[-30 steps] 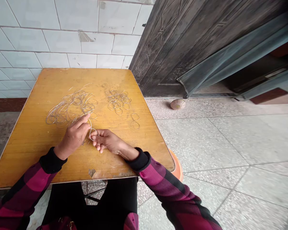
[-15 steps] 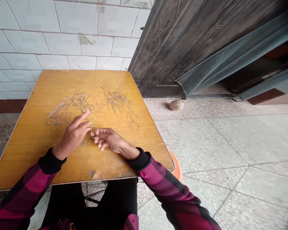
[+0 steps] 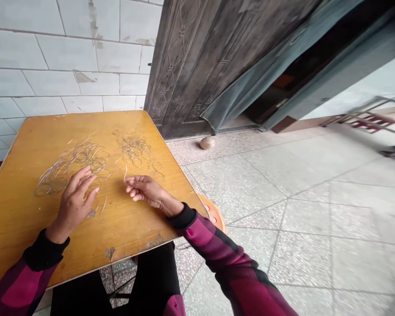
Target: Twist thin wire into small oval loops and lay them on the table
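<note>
Between the thumb and fingers of my right hand is a thin, curved piece of wire, its end pointing up. My left hand is open, fingers apart, at the near side of a tangled pile of wire. Whether its fingertips touch the pile, I cannot tell. Beyond my right hand lies a heap of small wire loops. A single figure-eight wire loop rests to the right of that heap. Short loose wire pieces lie between my hands.
The wooden table has chipped spots near its front edge. An orange stool shows beneath its right side. A tiled wall and a dark carved door stand behind. A round object is on the floor.
My left hand has drawn away from the wire and moved left, its fingers spreading. My right hand keeps the wire and is now further from the left. The view has swung right.
</note>
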A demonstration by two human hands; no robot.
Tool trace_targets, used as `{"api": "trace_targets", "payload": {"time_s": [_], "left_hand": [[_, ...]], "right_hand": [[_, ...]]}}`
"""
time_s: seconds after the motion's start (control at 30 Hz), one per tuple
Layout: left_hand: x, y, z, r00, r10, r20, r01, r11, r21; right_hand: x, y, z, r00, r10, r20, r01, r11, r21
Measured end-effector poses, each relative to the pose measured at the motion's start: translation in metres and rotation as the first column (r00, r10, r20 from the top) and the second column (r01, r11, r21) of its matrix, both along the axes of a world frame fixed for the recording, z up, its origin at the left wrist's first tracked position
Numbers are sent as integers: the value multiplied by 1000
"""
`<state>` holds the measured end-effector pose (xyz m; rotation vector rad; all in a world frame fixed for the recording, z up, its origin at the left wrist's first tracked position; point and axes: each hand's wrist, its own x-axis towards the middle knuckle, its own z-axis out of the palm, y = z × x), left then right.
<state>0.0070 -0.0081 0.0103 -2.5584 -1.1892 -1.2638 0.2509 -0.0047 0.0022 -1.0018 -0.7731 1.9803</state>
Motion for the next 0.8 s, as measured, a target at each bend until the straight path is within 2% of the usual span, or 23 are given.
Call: {"api": "trace_targets", "payload": {"time_s": [0.23, 0.37, 0.6, 0.8], "left_hand": [[1, 0, -1, 1000, -31, 3, 31, 1000, 5], [1, 0, -3, 999, -43, 6, 43, 999, -8], [0, 0, -6, 998, -55, -17, 55, 998, -15], [0, 0, -7, 999, -43, -28, 43, 999, -23]], "right_hand": [[91, -18, 1, 944, -272, 186, 275, 961, 13], [125, -19, 0, 890, -344, 299, 351, 936, 32], [134, -3, -4, 791, -327, 517, 303, 944, 133], [136, 6, -9, 730, -308, 610, 242, 951, 191]]}}
